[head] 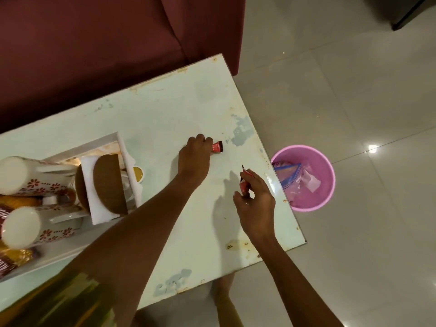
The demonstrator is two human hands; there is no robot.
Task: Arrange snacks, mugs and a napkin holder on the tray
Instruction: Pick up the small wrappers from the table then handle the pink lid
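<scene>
1. The counter (pixel 165 109) is pale green-white with rusty stains.
2. Both mugs (pixel 28 178) are white with a red flower pattern.
3. The wrapper (pixel 217 147) is red with a dark edge.
4. The bin (pixel 304 178) is pink.
5. The sofa (pixel 94 43) is maroon.
6. The napkin holder (pixel 107 182) is brown, its napkins white.

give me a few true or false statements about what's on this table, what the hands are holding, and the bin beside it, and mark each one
1. Each hand holds a small red wrapper. True: left hand on wrapper, right hand on another wrapper.
2. The pink bin stands on the table. False: it stands on the floor beside it.
3. Two floral mugs lie on the tray. True.
4. The napkin holder is in the bin. False: it is on the tray.
5. The bin is empty. False: plastic bags lie inside.
</scene>
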